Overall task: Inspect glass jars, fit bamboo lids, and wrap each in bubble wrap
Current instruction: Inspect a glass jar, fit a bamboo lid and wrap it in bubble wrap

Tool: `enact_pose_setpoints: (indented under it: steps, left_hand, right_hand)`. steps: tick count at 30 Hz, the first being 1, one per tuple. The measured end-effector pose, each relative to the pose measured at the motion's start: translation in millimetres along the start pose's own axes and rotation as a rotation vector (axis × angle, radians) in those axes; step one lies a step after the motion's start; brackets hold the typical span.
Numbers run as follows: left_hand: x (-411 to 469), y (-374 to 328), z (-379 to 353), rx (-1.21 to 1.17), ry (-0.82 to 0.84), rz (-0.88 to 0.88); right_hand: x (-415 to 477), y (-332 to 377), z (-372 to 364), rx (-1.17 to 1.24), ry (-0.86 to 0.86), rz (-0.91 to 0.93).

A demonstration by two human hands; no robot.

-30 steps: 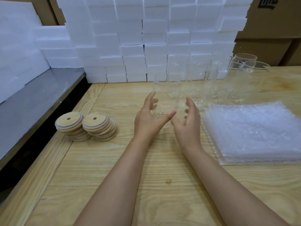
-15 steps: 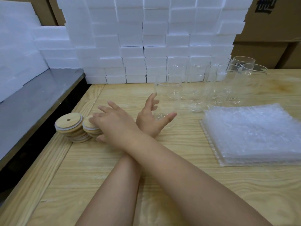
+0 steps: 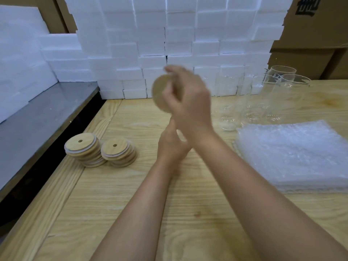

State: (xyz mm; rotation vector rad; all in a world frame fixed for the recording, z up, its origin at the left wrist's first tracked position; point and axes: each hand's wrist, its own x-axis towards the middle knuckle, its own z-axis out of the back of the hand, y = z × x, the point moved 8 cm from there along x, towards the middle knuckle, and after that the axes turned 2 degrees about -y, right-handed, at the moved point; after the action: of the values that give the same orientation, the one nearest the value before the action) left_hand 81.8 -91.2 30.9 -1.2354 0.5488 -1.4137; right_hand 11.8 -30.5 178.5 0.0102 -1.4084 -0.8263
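Observation:
My right hand [image 3: 188, 102] is raised over the middle of the wooden table [image 3: 131, 213] and pinches a round bamboo lid [image 3: 160, 93], tilted on edge and blurred. Under it my left hand [image 3: 170, 146] holds a clear glass jar [image 3: 181, 136] low down. Only a pale patch of the jar shows beside my right wrist, which hides my left fingers. Two stacks of bamboo lids [image 3: 82, 147] [image 3: 117, 150] lie at the left. Several empty glass jars [image 3: 263, 102] stand at the back right. A pile of bubble wrap sheets [image 3: 293, 155] lies on the right.
A wall of white foam blocks [image 3: 169, 34] lines the back of the table. A grey shelf [image 3: 37, 117] runs along the left, with a dark gap between it and the table. Cardboard boxes [image 3: 310, 34] stand behind at the right.
My right hand crossed over to the right-hand lid stack, took a lid, and has lifted it up over the jar. My left hand has stayed at the jar.

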Motion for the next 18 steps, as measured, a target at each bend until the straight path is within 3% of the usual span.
enact_pose_setpoints:
  steps: [2, 8, 18]
  left_hand:
    - [-2, 2, -2, -0.031, 0.028, 0.019]
    - [-6, 0, -2, -0.054, 0.032, 0.025]
    - [-3, 3, -3, -0.046, 0.024, 0.030]
  right_hand:
    - [21, -26, 24, 0.074, -0.090, -0.173]
    - [30, -94, 20, 0.056, 0.042, -0.545]
    - [17, -128, -5, 0.191, 0.150, -0.897]
